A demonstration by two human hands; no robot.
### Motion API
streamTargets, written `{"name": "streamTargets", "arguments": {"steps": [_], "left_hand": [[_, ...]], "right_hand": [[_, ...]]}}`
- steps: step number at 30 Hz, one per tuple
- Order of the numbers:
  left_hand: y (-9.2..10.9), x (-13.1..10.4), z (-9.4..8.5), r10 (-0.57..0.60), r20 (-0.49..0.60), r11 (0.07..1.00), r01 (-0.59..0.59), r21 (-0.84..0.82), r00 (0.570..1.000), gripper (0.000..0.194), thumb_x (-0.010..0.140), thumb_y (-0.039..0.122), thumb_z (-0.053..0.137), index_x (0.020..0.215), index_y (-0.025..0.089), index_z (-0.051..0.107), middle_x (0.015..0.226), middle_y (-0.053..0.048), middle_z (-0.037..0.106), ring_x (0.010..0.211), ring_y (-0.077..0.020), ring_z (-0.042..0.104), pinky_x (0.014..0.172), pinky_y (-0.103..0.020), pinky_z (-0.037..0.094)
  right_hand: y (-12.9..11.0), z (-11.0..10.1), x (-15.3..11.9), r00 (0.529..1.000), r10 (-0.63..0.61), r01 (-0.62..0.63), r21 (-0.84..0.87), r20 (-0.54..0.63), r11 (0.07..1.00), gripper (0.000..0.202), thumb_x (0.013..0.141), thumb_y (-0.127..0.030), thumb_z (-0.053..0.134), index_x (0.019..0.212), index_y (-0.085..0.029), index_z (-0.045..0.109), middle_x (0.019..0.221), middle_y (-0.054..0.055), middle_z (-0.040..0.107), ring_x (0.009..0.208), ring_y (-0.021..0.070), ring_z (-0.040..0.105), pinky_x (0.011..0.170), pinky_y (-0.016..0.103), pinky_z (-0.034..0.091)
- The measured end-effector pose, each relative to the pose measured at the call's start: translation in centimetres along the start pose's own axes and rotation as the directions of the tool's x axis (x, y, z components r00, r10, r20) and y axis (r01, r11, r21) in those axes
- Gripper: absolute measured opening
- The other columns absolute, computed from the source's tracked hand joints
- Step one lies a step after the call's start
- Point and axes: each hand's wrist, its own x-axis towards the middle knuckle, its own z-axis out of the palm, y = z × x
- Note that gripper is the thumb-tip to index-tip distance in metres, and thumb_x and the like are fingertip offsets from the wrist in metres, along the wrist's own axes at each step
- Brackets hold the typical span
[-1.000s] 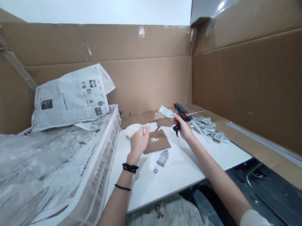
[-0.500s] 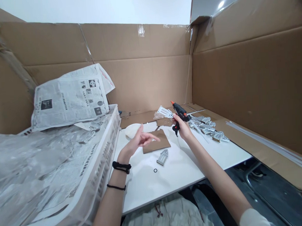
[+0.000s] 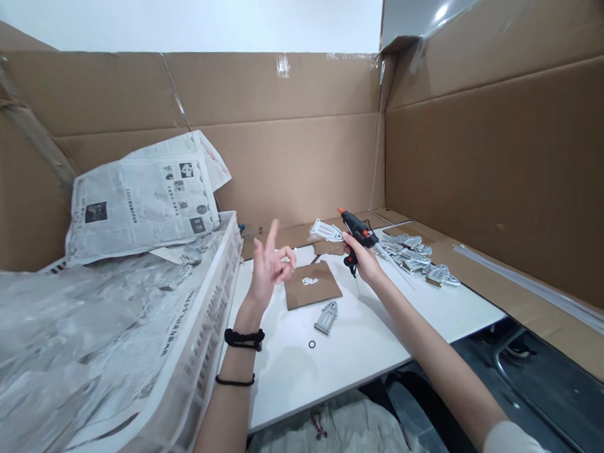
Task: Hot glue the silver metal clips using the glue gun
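My left hand (image 3: pixel 271 268) is raised left of a brown cardboard square (image 3: pixel 312 291), index finger stretched up, the other fingers partly curled, with nothing visible in it. White bits (image 3: pixel 310 281) lie on the square. My right hand (image 3: pixel 364 258) is closed around a small silver-white frame piece (image 3: pixel 327 231), its far end pointing left. Just beyond that hand is a black glue gun (image 3: pixel 358 228) with an orange tip; whether the fingers touch it is unclear. One grey frame piece (image 3: pixel 326 317) lies on the white table (image 3: pixel 358 357), near a small black ring (image 3: pixel 312 344).
Several metallic frame pieces (image 3: pixel 413 254) are heaped at the right back of the table. A white plastic basket (image 3: pixel 206 324) with clear film and newspaper (image 3: pixel 141 207) stands at the left. Cardboard walls (image 3: pixel 299 160) surround the work area.
My left hand has turned upward and moved off the cardboard square, uncovering the white bits. My right hand keeps the frame piece, now slightly lower and further left.
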Motion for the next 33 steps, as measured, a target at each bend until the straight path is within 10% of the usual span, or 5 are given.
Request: {"name": "streamTargets", "arguments": {"steps": [4,9,18,27,33], "left_hand": [[-0.6,-0.1,-0.3,0.0,-0.403,0.798,0.243,0.552,0.915,0.067,0.083,0.068,0.038,0.11,0.013,0.066,0.056,-0.002,0.047,0.053,-0.0148,0.038,0.057,-0.027,0.026],[0.6,-0.2,-0.5,-0.141,0.05,0.977,0.131,0.166,0.989,0.086,0.087,0.07,0.009,0.092,0.011,0.071,0.048,0.0,0.034,0.045,-0.0116,0.028,0.053,-0.027,0.028],[0.3,-0.3,-1.0,-0.147,-0.221,0.815,0.245,0.526,0.964,0.07,0.084,0.071,0.032,0.065,0.013,0.067,0.048,-0.002,0.033,0.05,-0.0124,0.031,0.053,-0.026,0.024],[0.5,0.2,-1.2,-0.086,-0.378,0.674,0.334,0.66,0.922,0.071,0.085,0.067,0.035,0.129,0.014,0.053,0.067,-0.005,0.054,0.058,-0.0162,0.045,0.057,-0.026,0.03],[0.5,0.0,-1.3,-0.173,0.09,0.945,0.139,0.297,0.981,0.072,0.09,0.066,0.017,0.102,0.015,0.067,0.058,-0.001,0.044,0.049,-0.0113,0.033,0.051,-0.024,0.028]], "right_hand": [[0.3,0.1,-0.3,1.0,0.029,-0.03,-0.099,-0.008,0.995,0.045,0.064,-0.054,0.073,0.085,-0.017,0.057,0.067,-0.001,0.045,0.061,0.01,0.041,0.053,0.023,0.033],[0.5,-0.1,-0.6,0.999,0.048,-0.042,-0.227,0.023,0.973,0.048,0.067,-0.06,0.068,0.088,-0.017,0.059,0.067,-0.001,0.047,0.057,0.0096,0.042,0.05,0.023,0.033],[0.7,-0.3,-0.6,0.995,0.092,-0.072,-0.371,0.036,0.926,0.054,0.069,-0.066,0.061,0.089,-0.016,0.061,0.058,-0.002,0.042,0.051,0.0103,0.04,0.046,0.024,0.031],[0.3,0.0,-1.5,0.984,0.159,-0.103,-0.47,0.081,0.877,0.055,0.074,-0.067,0.057,0.098,-0.018,0.062,0.061,-0.001,0.043,0.053,0.0116,0.041,0.049,0.025,0.034],[-0.1,0.4,-1.8,0.986,0.132,-0.067,-0.47,0.106,0.88,0.055,0.074,-0.067,0.058,0.1,-0.018,0.062,0.064,-0.001,0.043,0.054,0.0113,0.039,0.049,0.024,0.034]]}}
